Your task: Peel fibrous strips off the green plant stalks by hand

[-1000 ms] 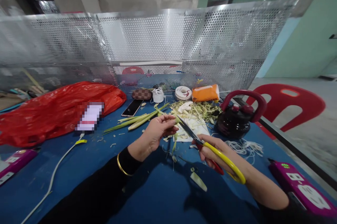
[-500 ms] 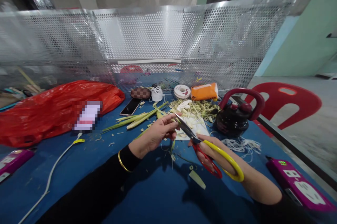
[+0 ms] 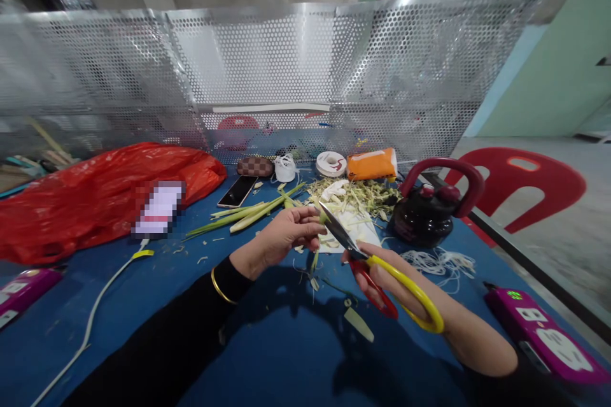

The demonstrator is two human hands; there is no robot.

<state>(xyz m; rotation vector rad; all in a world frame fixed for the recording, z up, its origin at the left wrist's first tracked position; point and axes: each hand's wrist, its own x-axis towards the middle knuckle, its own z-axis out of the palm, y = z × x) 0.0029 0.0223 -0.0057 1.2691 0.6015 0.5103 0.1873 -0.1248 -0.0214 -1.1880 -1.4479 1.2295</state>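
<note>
In my right hand (image 3: 382, 270) is a pair of scissors (image 3: 341, 232) with one yellow and one red handle. Their blades point up and left, towards the fingertips of my left hand (image 3: 293, 232). Those fingertips are pinched on a small pale green piece of plant stem (image 3: 323, 218), partly covered by the fingers and right beside the blades. Beyond my hands, cut plant scraps (image 3: 367, 193) are heaped around and on a white sheet (image 3: 370, 235). Several long green stalks (image 3: 258, 213) lie left of the heap. A pale cut leaf piece (image 3: 359, 324) rests nearer me on the blue table.
A dark kettle (image 3: 422, 219) and a tangle of white string (image 3: 442, 265) are at the right. Behind lie a ribbon roll (image 3: 331, 164), an orange packet (image 3: 372, 165) and a phone (image 3: 237, 192). A red plastic bag (image 3: 105, 193) covers the left. Purple power banks (image 3: 544, 334) sit at both sides.
The red scissor handle has swung slightly towards the yellow one. My left fingers have curled in a little, and the green piece shows more clearly by the blades.
</note>
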